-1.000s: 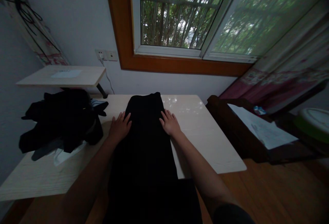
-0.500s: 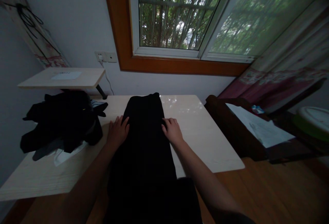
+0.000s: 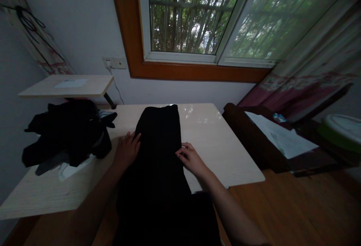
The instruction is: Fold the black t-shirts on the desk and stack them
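A long black garment (image 3: 158, 140) lies flat on the pale wooden table (image 3: 220, 144), running from near the back edge toward me. Its exact kind is hard to make out in the dark cloth. My left hand (image 3: 127, 151) rests along its left edge, fingers spread and fingertips on the cloth. At the right edge, my right hand (image 3: 193, 159) pinches the border of the garment between thumb and fingers.
A heap of dark clothes (image 3: 70, 133) sits on the left of the table, in front of a small raised shelf (image 3: 93, 86). Beyond the table's right side stands a dark brown piece of furniture (image 3: 239, 125) with a white sheet (image 3: 279, 137). The window (image 3: 194, 16) is behind.
My right hand has slid down the garment's right edge toward me and closed on it. The left hand has shifted slightly nearer. The far end of the cloth lies a little straighter.
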{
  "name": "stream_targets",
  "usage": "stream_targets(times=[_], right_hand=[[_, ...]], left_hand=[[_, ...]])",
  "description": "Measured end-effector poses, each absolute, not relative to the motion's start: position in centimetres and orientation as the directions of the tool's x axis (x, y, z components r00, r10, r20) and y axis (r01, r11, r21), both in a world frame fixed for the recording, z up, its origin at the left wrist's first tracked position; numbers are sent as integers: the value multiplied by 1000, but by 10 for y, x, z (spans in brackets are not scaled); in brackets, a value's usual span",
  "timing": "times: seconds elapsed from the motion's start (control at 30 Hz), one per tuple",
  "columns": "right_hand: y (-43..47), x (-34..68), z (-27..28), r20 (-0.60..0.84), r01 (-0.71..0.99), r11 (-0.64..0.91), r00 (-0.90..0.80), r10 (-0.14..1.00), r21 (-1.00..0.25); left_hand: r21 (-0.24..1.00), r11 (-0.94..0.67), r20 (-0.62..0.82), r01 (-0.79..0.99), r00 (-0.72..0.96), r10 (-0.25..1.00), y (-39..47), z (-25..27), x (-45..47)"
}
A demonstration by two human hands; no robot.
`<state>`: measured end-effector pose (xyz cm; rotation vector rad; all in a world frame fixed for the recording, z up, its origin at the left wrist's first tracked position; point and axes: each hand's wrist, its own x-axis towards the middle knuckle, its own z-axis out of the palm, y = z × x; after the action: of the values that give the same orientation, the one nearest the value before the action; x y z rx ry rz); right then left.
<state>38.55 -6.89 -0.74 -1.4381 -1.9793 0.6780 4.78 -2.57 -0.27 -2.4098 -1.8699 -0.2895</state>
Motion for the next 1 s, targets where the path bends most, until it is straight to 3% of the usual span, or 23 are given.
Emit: stream_targets(times=[0.3,0.53,0.67,0.8,0.87,1.0], right_hand=[[-95,410,23,5,560,209,-344,939,-802],[-87,428,34,-99,622,196,-407,908,-758],[-71,419,31,72,734,236,-248,966,-637],[-47,396,18,294,847,299,-178,939,-440],[-31,380,10,313,869,343,-236,920,-356],[4,351,-2,267,869,422,-355,896,-260]], left_hand=[[85,-289,144,953,275,950,-76,-8,46],[105,-298,134,949,283,950,-96,5,46],[94,-310,204,946,286,936,-78,16,53],[64,-466,249,883,438,864,-47,27,80],[74,-536,242,841,506,828,-29,27,99],[83,-527,221,846,500,837,9,15,124]])
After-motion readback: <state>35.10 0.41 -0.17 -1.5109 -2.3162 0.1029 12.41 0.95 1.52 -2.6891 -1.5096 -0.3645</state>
